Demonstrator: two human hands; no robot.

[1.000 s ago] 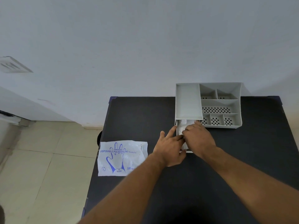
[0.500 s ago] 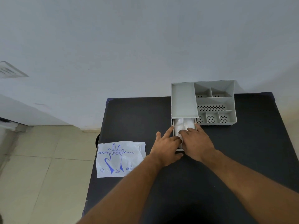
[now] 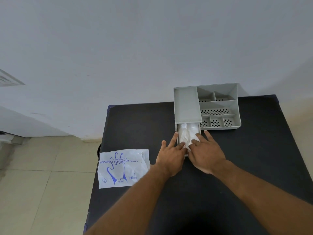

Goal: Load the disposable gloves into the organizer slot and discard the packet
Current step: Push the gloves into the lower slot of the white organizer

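A grey plastic organizer (image 3: 187,104) stands at the table's far edge, its drawer slot pulled out toward me. A wad of clear disposable gloves (image 3: 187,133) lies in that drawer. My left hand (image 3: 170,156) rests at the drawer's left side, fingers spread, fingertips on the gloves. My right hand (image 3: 205,152) lies over the drawer's front right part, fingers pressing on the gloves. The white glove packet (image 3: 122,167) with blue print lies flat at the table's left edge, partly overhanging it.
The black table (image 3: 254,158) stands against a white wall. The organizer's right half has several small perforated compartments (image 3: 216,111). Beige tiled floor (image 3: 42,184) lies to the left, and a dark round object (image 3: 99,150) shows below the table's left edge.
Both hands slid slightly back toward me along the drawer, uncovering more of the gloves. The camera view shifted a little; the packet and organizer stayed put.
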